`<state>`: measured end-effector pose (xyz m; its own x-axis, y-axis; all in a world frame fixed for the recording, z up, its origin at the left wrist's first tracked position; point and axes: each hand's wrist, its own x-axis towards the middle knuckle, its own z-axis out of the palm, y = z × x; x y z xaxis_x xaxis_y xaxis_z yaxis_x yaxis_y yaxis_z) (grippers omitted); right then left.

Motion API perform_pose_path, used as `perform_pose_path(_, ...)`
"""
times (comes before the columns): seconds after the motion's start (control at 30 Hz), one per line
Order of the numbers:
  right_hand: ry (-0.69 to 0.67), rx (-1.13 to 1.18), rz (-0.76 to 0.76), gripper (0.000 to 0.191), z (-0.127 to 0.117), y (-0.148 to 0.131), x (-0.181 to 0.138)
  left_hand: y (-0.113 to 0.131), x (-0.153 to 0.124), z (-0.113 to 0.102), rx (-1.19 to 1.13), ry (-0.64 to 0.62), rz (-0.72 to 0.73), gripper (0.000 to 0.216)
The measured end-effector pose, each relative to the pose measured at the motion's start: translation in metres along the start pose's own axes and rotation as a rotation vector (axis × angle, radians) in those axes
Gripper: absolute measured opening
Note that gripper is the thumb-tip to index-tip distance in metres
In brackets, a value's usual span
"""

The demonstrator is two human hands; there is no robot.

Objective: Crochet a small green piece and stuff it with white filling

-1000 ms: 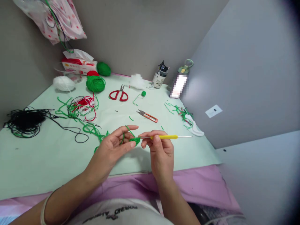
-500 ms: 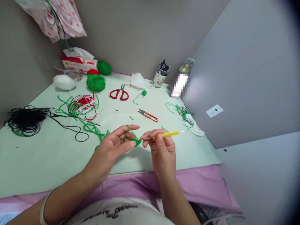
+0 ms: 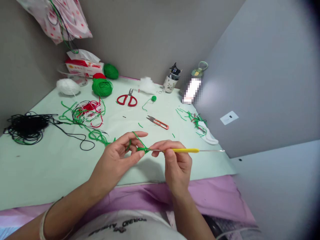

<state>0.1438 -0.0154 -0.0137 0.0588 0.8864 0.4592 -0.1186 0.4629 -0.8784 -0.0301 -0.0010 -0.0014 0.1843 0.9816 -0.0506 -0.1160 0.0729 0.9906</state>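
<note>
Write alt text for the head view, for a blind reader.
A left hand pinches a small green yarn piece while the right hand holds a yellow-handled hook to it. Beyond them, red-handled scissors, orange snips and yarn balls lie on a table.

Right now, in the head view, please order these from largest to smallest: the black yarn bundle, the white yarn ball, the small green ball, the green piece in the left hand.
1. Black yarn bundle
2. White yarn ball
3. Green piece (visible part; partly covered)
4. Small green ball
</note>
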Motion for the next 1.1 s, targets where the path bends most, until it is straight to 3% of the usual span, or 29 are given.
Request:
perform_pose_path(0.43,-0.137,-0.345,-0.350,0.027,-0.0033,-0.0012,-0.0039,0.0024,-0.0024,0.0047,0.199,0.092,0.106,0.028)
perform_pose_path(0.73,0.015,-0.086,-0.105,0.022,0.0017,0.0012,-0.0023,0.0008,-0.0014,0.0002,-0.033,-0.009,-0.011,0.031)
perform_pose_path(0.83,-0.003,-0.150,-0.146,0.023,0.0012,0.0016,-0.0032,-0.0003,-0.0017,0.0023,-0.008,0.006,-0.007,0.031)
perform_pose_path(1.0,-0.084,-0.333,-0.341,0.024,-0.0016,0.0012,-0.0048,0.0024,-0.0029,0.0056,0.073,0.073,0.045,0.029)
perform_pose_path(1.1,-0.096,-0.330,-0.330,0.023,-0.0017,0.0024,-0.0040,0.0037,-0.0037,0.0071,0.096,0.103,0.050,0.031)
